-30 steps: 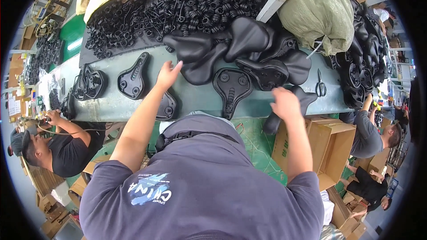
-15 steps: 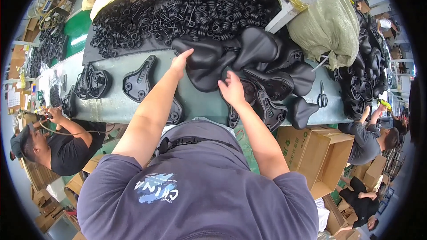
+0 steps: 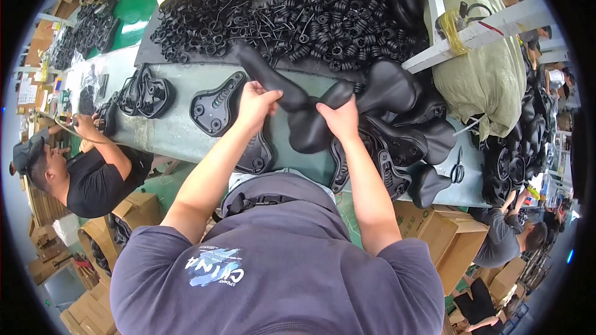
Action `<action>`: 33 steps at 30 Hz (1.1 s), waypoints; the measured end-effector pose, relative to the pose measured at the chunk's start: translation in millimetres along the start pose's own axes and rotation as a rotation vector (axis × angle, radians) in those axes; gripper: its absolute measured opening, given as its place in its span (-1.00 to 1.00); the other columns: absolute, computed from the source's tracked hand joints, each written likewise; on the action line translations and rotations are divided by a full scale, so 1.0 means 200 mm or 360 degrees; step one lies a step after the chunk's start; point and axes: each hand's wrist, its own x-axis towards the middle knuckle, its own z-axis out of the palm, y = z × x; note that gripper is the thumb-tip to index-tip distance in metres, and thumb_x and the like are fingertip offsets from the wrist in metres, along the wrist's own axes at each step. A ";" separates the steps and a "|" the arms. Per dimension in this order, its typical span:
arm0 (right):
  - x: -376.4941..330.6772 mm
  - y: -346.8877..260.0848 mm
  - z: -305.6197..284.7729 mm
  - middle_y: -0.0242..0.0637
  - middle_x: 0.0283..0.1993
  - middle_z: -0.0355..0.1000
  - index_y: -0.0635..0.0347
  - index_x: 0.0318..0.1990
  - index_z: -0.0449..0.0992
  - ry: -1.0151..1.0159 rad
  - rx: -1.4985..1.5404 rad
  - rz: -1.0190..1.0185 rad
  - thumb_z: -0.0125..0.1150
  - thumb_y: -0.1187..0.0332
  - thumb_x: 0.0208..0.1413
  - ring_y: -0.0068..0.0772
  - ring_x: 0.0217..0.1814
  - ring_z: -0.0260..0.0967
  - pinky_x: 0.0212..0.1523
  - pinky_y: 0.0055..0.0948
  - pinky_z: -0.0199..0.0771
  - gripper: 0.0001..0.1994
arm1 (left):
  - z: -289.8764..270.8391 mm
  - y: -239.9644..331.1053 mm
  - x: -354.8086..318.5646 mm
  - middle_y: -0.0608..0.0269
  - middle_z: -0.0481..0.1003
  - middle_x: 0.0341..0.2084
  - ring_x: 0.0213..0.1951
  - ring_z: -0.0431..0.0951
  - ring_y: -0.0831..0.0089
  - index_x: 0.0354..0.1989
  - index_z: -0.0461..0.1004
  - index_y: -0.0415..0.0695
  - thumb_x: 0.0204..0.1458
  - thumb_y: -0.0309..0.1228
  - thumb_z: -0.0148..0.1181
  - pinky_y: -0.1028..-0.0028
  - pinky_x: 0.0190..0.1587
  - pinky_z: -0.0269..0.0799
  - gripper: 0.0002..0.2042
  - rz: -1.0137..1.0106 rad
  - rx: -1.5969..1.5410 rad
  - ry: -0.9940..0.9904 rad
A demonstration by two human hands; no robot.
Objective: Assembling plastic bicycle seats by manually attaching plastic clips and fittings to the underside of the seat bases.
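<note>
A black bicycle saddle (image 3: pixel 280 85) is held tilted over the bench, its narrow end up to the left. My left hand (image 3: pixel 256 107) is closed on its near side, thumb pressed against the edge. On the saddle's right part my right hand (image 3: pixel 341 118) is closed too, with its far fingers hidden. Just below lies another smooth black saddle (image 3: pixel 310 133) on the bench. Beside my left forearm rest upturned saddle bases (image 3: pixel 214 108) showing their ribbed undersides. More saddles (image 3: pixel 391 87) are heaped to the right of my right hand.
Black springs and small metal parts (image 3: pixel 279 15) form a wide pile along the back. A white metal post (image 3: pixel 478 34) and a woven sack (image 3: pixel 478 84) stand at right. Scissors (image 3: pixel 458 167) lie near the right edge. Cardboard boxes (image 3: pixel 444 236) are below; co-workers (image 3: pixel 102 174) sit at both sides.
The saddle under my left hand has been tilted up. My right hand, empty and apart before, has closed on it. The whole view has shifted a little.
</note>
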 end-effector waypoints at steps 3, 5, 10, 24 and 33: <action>-0.21 -0.45 -0.33 0.26 0.05 0.60 0.39 0.53 0.04 -0.0017 -0.0532 0.0054 0.57 0.03 -0.09 0.24 0.10 0.62 0.18 -0.05 0.60 0.11 | -0.04 0.10 -0.20 0.17 0.52 -0.46 -0.67 0.48 0.47 0.07 0.22 -0.35 0.04 -0.57 0.42 0.45 -0.67 0.40 -0.49 -0.0022 0.0178 -0.0053; -0.28 -0.56 -0.49 0.32 0.09 0.58 0.41 0.54 0.00 0.0032 -0.0814 0.0196 0.58 0.01 -0.06 0.25 0.15 0.60 0.23 -0.08 0.57 0.14 | 0.06 0.12 -0.32 0.16 0.55 -0.49 -0.66 0.54 0.44 0.18 0.17 -0.44 0.07 -0.54 0.37 0.43 -0.64 0.49 -0.42 -0.0242 0.0652 -0.0148; -0.16 -0.11 -0.39 0.12 -0.03 0.55 0.36 0.42 0.15 -0.0064 -0.1507 0.0162 0.45 0.03 0.15 0.17 -0.08 0.66 -0.01 -0.02 0.69 -0.14 | 0.11 -0.56 -0.15 -0.01 0.64 -0.37 -0.46 0.69 0.23 0.30 0.16 -0.47 0.11 -0.40 0.41 0.26 -0.34 0.65 -0.31 0.0201 0.1427 -0.0487; 0.39 0.03 -0.05 0.02 0.14 0.49 0.23 0.07 0.53 -0.0157 -0.1811 -0.0447 0.31 0.26 0.18 0.13 0.28 0.42 0.22 -0.01 0.54 -0.64 | -0.54 -0.23 -0.14 -0.13 0.50 0.04 0.15 0.49 -0.14 0.12 0.48 -0.22 0.05 -0.45 0.35 0.06 0.23 0.45 -0.57 0.1080 0.1752 -0.0062; 0.65 0.23 0.26 -0.12 0.29 0.43 -0.10 0.20 0.51 -0.0358 -0.2017 -0.0107 -0.07 0.26 0.42 0.10 0.38 0.33 0.25 0.00 0.51 -0.69 | -1.46 -0.18 0.24 0.07 0.46 0.24 0.25 0.43 -0.04 0.18 0.49 -0.09 0.04 -0.33 0.41 0.05 0.29 0.40 -0.51 0.0572 0.2380 0.0078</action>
